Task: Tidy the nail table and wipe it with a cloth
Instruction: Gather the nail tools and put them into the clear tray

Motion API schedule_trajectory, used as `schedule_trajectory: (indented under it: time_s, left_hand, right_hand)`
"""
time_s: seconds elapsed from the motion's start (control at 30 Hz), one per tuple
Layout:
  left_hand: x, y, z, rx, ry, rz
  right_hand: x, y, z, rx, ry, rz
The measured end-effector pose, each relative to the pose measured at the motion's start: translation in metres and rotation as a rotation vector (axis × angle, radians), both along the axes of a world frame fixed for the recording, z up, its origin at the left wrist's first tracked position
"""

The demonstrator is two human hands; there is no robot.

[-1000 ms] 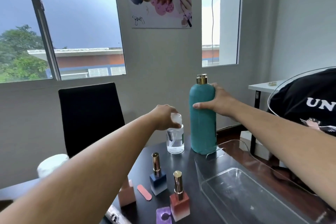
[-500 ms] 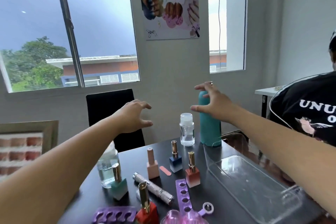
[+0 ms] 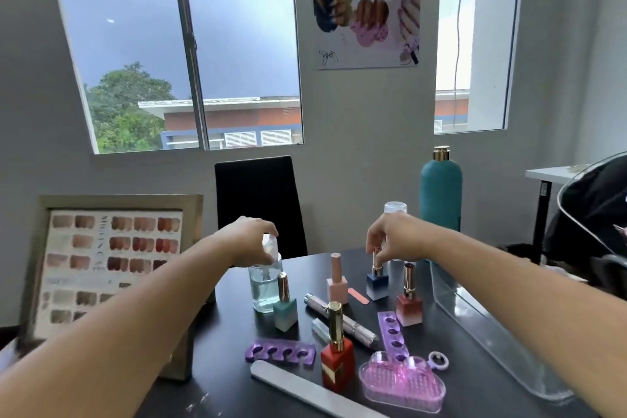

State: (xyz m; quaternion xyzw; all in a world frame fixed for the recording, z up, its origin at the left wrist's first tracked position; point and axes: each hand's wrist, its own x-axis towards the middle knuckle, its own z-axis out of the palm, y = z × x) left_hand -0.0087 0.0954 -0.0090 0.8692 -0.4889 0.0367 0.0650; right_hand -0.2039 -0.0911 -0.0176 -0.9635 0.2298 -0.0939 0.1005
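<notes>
- Both hands are out over the black nail table [image 3: 224,380], well apart from each other and each busy with a bottle.
- The left hand [image 3: 252,241] has its fingers curled down over the pump top of the clear liquid bottle [image 3: 263,285], which stands upright near the table's far edge.
- The right hand [image 3: 393,237] pinches the gold cap of the blue polish bottle [image 3: 376,286]; whether its base sits on the surface I cannot tell.
- The surface is crowded. A pink polish bottle [image 3: 337,280] stands between the two hands, a mint one [image 3: 285,307] sits just beside the clear bottle, and a red one [image 3: 337,355] is nearer the camera.
- Purple toe separators [image 3: 280,351], a long grey nail file [image 3: 305,387] and a pink bristled brush [image 3: 402,383] lie along the near side.
- To the right lies a clear acrylic tray [image 3: 492,332], with a tall teal bottle [image 3: 441,193] upright at the far corner.
- On the left, a framed colour chart [image 3: 112,261] leans upright.
- In the room beyond, a black chair [image 3: 258,200] sits against a grey wall, with windows either side of a nail poster [image 3: 368,3].
</notes>
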Motion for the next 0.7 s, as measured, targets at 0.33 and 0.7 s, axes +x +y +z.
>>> schedule_trajectory:
  time_s: [0.33,0.7]
  left_hand:
    - [0.002,-0.028,0.008,-0.046,0.021,-0.086]
    - [-0.052,-0.146,0.025,-0.134,-0.012,-0.342]
  right_hand:
    - [-0.004,-0.018,0.009,-0.012,-0.1,-0.002]
    - [-0.05,-0.088,0.026,-0.059,-0.105,-0.137]
